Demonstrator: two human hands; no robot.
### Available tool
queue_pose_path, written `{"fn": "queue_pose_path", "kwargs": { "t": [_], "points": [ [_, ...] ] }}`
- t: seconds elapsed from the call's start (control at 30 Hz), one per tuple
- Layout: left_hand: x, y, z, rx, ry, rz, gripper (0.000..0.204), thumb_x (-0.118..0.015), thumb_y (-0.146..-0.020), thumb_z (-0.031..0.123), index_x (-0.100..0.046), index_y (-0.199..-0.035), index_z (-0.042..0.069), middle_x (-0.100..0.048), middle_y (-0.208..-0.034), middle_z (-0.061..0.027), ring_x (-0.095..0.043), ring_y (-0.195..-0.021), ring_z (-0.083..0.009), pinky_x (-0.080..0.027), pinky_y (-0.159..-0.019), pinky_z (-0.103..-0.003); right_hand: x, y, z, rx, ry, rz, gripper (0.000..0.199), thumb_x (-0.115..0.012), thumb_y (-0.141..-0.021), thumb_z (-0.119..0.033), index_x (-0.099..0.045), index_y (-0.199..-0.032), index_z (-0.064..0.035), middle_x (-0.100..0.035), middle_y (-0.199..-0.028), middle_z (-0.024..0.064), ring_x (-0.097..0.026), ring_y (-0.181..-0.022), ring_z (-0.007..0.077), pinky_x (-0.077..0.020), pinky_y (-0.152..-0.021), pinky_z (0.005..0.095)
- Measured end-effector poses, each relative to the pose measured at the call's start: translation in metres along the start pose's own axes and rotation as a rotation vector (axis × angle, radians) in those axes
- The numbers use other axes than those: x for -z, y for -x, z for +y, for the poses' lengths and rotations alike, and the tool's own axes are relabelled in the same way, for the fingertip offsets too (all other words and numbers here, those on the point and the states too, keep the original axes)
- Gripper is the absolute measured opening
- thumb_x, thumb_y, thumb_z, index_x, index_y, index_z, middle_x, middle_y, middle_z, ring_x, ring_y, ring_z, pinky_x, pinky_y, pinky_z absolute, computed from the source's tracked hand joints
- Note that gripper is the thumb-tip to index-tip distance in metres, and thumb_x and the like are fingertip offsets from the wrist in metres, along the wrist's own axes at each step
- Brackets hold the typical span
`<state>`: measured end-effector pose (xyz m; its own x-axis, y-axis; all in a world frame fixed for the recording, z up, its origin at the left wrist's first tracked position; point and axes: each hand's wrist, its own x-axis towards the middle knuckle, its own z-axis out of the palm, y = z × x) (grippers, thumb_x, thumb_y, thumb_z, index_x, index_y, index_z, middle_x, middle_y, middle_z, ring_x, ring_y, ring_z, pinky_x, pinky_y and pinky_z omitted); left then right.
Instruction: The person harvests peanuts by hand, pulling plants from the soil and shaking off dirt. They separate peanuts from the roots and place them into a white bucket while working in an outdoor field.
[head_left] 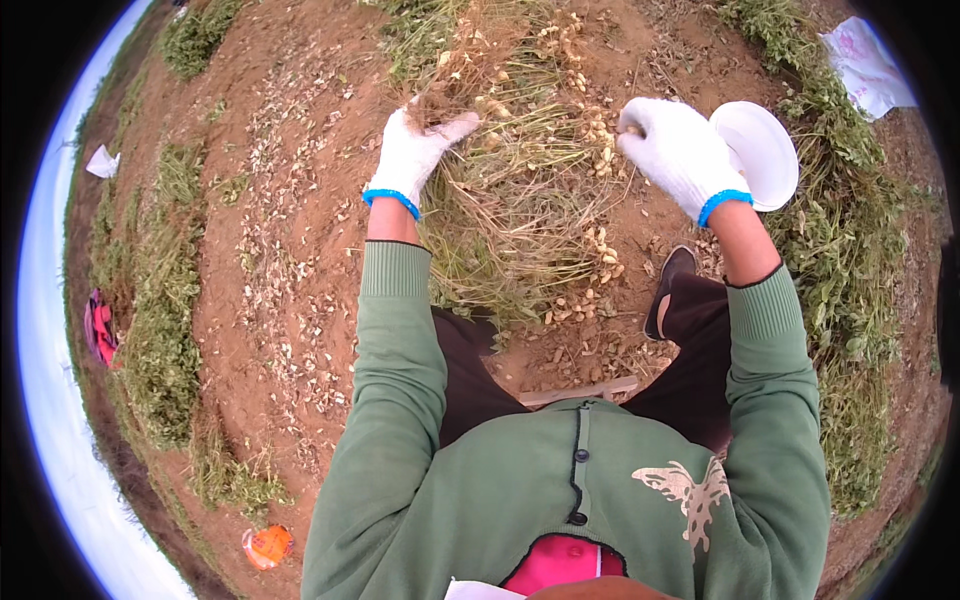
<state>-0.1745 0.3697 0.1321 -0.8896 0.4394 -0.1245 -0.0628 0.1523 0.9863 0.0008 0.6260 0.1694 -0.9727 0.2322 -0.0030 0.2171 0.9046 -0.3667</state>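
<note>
My left hand point(425, 148), in a white knit glove with a blue cuff, has brown peanut roots point(433, 108) between its thumb and fingers; some fingers are hidden behind the roots. My right hand point(682, 155), gloved the same way, is closed, with a small tan peanut point(636, 130) showing in its curled fingers. Between the hands lies a heap of pulled peanut plants point(520, 200), with pale pods point(603, 150) along its right side. A white bowl point(778, 150) is just right of my right hand and partly behind it.
Leafy plant rows run along the right point(850, 270) and left point(165, 320). A white sack point(868, 65) lies at the upper right, an orange bag point(267, 547) at the lower left. My shoe point(668, 290) rests beside the heap; a wooden piece point(580, 391) shows between my legs.
</note>
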Motion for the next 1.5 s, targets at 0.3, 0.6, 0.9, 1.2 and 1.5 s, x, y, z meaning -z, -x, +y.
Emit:
{"fn": "queue_pose_path", "kwargs": {
  "t": [0.3, 0.6, 0.9, 1.2, 1.5],
  "points": [
    [-0.006, 0.023, 0.025, 0.071, 0.017, -0.059, 0.075, -0.083, -0.081, 0.008, -0.038, -0.138, -0.009, -0.068, -0.118, -0.0254, -0.069, -0.111, -0.0265, -0.056, -0.099, -0.036, 0.020, 0.005, 0.218, -0.577, 0.371, 0.298, 0.058, -0.065, -0.090, -0.039, -0.055, -0.140, -0.0113, -0.065, -0.126, 0.0214, -0.062, -0.119, 0.0354, -0.0484, -0.103, 0.0443],
    [-0.013, 0.018, 0.013, -0.082, 0.013, -0.142, 0.057, -0.077, -0.086, 0.007, -0.049, -0.132, -0.011, -0.067, -0.121, -0.0261, -0.068, -0.113, -0.0296, -0.057, -0.099, -0.040, -0.010, -0.044, 0.062, 0.130, -0.502, 0.102, 0.057, -0.070, -0.089, -0.042, -0.064, -0.129, -0.0022, -0.070, -0.122, 0.0160, -0.067, -0.113, 0.0268, -0.0498, -0.101, 0.0362],
    [-0.025, 0.025, 0.015, -0.028, 0.138, -0.148, 0.046, -0.071, -0.090, 0.003, -0.051, -0.128, -0.014, -0.067, -0.117, -0.0273, -0.068, -0.112, -0.0307, -0.058, -0.099, -0.040, -0.058, -0.052, -0.022, 0.197, -0.606, -0.061, 0.037, -0.067, -0.092, -0.029, -0.069, -0.121, -0.0056, -0.073, -0.111, 0.0136, -0.069, -0.103, 0.0224, -0.0519, -0.093, 0.0342],
    [-0.012, 0.025, 0.012, -0.001, 0.176, -0.044, 0.049, -0.084, -0.079, 0.007, -0.060, -0.120, -0.009, -0.071, -0.114, -0.0208, -0.070, -0.107, -0.0225, -0.056, -0.097, -0.036, -0.061, -0.042, -0.027, 0.311, -0.258, -0.134, 0.031, -0.060, -0.094, -0.035, -0.069, -0.106, -0.0085, -0.072, -0.096, 0.0143, -0.068, -0.092, 0.0328, -0.0538, -0.082, 0.0438],
    [-0.027, 0.031, 0.021, -0.125, 0.083, 0.033, 0.053, -0.079, -0.084, 0.004, -0.054, -0.128, -0.013, -0.069, -0.117, -0.0235, -0.070, -0.108, -0.0258, -0.056, -0.100, -0.036, -0.079, -0.050, 0.030, 0.048, 0.394, -0.093, 0.023, -0.058, -0.089, -0.018, -0.073, -0.097, -0.0031, -0.072, -0.095, 0.0206, -0.072, -0.088, 0.0354, -0.0577, -0.074, 0.0472]
  ]
}}
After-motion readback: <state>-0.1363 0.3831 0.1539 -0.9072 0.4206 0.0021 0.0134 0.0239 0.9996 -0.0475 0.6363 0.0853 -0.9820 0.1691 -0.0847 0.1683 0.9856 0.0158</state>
